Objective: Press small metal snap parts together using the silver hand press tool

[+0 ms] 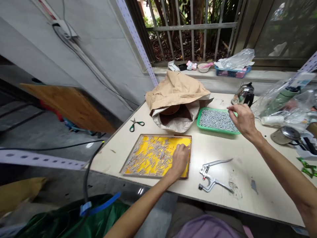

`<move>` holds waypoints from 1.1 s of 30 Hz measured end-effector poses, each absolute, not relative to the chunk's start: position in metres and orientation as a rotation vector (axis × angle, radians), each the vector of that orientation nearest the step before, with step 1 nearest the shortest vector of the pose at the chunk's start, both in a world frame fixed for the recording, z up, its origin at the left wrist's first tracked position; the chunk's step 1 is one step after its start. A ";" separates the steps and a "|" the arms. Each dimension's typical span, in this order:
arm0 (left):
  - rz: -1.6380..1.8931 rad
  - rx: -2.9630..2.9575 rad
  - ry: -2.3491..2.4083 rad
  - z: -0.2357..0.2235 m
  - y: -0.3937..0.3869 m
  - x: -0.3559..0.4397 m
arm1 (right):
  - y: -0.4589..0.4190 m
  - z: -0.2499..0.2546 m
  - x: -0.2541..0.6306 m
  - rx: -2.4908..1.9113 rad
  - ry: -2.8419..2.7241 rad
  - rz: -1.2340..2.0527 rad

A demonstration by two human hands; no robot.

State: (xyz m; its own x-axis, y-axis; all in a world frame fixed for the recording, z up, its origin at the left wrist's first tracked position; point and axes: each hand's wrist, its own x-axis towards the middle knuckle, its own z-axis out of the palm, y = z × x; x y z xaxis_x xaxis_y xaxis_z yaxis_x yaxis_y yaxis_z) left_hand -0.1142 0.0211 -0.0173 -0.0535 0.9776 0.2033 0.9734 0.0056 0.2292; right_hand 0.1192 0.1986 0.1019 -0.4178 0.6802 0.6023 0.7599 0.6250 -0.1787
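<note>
On the pale table (109, 152), we have the shallow tray (190, 145) near the front edge, with small metal pins (158, 148) scattered over its yellow bottom; behind it, to the right, is the green tub (218, 131), filled with similar pieces. We judge that the step in hand is handling the loose pins in the tray; the next move seems to call for light, low finger work, without pushing them over the rim. Our left forearm reaches forward, and the left hand (179, 160) bends down over the tray's right part, its fingers curled; we cannot tell if they pinch a pin. Our right hand (244, 120) hangs above the tub's right end, fingers bent, and whether its fingertips meet or hold something, we cannot tell.
</note>
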 end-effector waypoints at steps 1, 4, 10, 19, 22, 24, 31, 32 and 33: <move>0.375 2.107 2.249 -0.016 0.030 -0.122 | 0.212 0.103 0.124 -1.179 -2.180 -0.192; 0.137 2.039 2.231 -0.017 0.049 -0.132 | 0.242 0.101 0.138 -1.339 -2.190 -0.240; 0.015 1.987 2.174 -0.019 0.057 -0.128 | 0.259 0.101 0.156 -1.510 -2.205 -0.217; 0.149 1.831 2.176 -0.018 0.069 -0.129 | 0.136 0.074 0.162 -1.046 -2.532 0.156; 0.149 1.790 2.188 -0.017 0.072 -0.129 | 0.080 0.044 0.165 -0.985 -2.680 0.337; 0.144 1.760 2.199 -0.017 0.075 -0.128 | 0.047 0.023 0.165 -0.964 -2.731 0.435; 0.158 1.818 2.182 -0.013 0.079 -0.124 | -0.015 -0.010 0.151 -0.977 -2.753 0.365; 0.166 1.816 2.191 -0.011 0.078 -0.125 | -0.017 -0.010 0.149 -1.004 -2.743 0.332; 0.193 1.805 2.199 -0.008 0.076 -0.126 | -0.018 -0.011 0.147 -1.037 -2.739 0.296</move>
